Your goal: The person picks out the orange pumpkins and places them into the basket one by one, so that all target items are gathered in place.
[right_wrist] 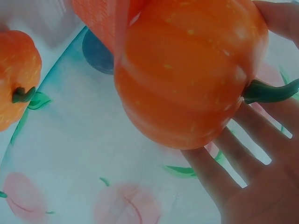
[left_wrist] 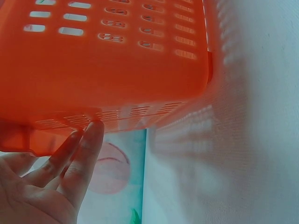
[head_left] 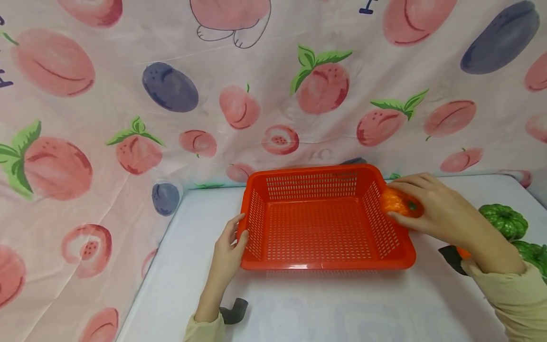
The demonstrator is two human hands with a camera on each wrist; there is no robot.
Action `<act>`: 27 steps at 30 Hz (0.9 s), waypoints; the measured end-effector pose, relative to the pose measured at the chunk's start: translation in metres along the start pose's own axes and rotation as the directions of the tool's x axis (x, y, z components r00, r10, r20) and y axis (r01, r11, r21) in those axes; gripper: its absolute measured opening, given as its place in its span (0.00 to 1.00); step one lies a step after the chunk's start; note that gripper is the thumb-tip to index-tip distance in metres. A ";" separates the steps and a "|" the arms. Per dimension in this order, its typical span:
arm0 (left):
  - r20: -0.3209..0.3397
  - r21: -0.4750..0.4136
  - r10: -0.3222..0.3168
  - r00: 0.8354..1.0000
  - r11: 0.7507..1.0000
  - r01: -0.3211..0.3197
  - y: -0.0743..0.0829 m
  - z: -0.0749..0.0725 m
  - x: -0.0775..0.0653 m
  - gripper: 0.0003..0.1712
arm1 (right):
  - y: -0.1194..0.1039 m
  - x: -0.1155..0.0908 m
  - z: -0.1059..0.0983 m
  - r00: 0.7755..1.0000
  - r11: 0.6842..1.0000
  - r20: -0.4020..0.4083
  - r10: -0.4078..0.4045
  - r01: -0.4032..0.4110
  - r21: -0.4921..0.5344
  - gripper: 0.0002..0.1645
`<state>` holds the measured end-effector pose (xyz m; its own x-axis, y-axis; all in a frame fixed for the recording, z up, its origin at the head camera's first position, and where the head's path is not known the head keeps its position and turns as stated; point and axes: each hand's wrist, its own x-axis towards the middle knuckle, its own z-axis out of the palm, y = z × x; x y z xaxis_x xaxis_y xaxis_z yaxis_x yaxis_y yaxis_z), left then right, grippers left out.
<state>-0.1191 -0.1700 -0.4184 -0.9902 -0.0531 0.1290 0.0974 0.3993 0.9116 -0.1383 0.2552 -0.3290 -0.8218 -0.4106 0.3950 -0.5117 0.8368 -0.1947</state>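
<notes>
Right sleeve (head_left: 508, 299), cream, pushed up, nearest the head camera at lower right; left sleeve (head_left: 205, 330), same colour, at the bottom edge. Red basket (head_left: 325, 265), rectangular, slotted walls and base, at the middle of the white table (head_left: 325, 308), long side toward the person. Right hand (head_left: 433, 206) grips orange pumpkin (head_left: 394, 202) at the basket's right wall, fingers over the far side, thumb on the near side; right wrist view shows those fingers spaced apart, tips against the skin. Pumpkin is level with the rim, green stem facing away from the basket; cannot tell whether any of it is past the rim. Left hand (head_left: 228, 247) is at the basket's left wall: thumb and fingers apart, fingers extended and touching the outside under the rim. Second orange pumpkin (right_wrist: 18, 79), green stem, lies at the left of the right wrist view. Two green pumpkins (head_left: 503, 222) on the table at far right, one partly cut off by the frame. Dark piece (head_left: 234, 311) beside the left wrist, too unclear to name. Peach-print cloth (head_left: 124, 204) hangs behind and at left.
</notes>
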 end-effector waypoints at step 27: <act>0.012 -0.023 -0.007 1.000 1.000 0.007 0.001 -0.001 0.000 0.26 | -0.016 0.027 0.016 0.996 0.999 0.071 -0.053 0.053 0.012 0.33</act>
<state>-0.1189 -0.1706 -0.4174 -0.9921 -0.0445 0.1176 0.0922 0.3779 0.9212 -0.1565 0.2245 -0.3298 -0.8092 -0.4794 0.3397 -0.5571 0.8097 -0.1843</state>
